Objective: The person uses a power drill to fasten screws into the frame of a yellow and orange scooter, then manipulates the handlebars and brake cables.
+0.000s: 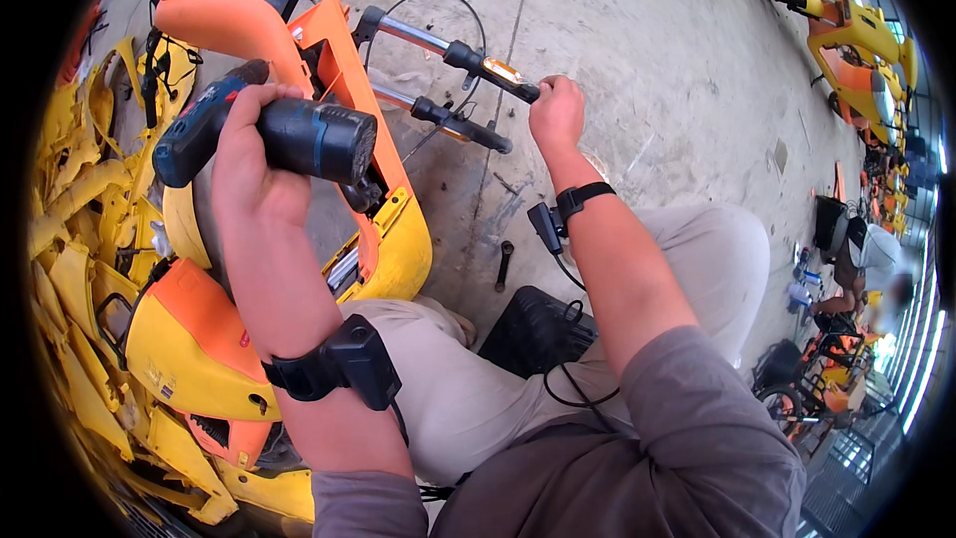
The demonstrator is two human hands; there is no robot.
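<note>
My left hand (pixel 249 144) is wrapped round a blue and black cordless drill (pixel 317 137), held over the orange and yellow body of a scooter (pixel 344 65) that lies on its side. The drill's front end is near the orange panels. Farther right, my right hand (pixel 559 112) is closed on the end of one front fork leg (pixel 466 58), which has a chrome tube and an orange reflector. Parallel to it lies the second fork leg (pixel 433 112), untouched. A thin black cable (pixel 482 20) loops around the fork. Both wrists wear black straps with small devices.
Yellow plastic panels (pixel 75 279) are heaped along the left. A yellow and orange scooter part (pixel 199 339) lies beside my left arm. A wrench-like tool (pixel 505 266) and a black case (pixel 528 324) are by my legs. Scooters (pixel 846 50) and another person (pixel 866 259) are at right.
</note>
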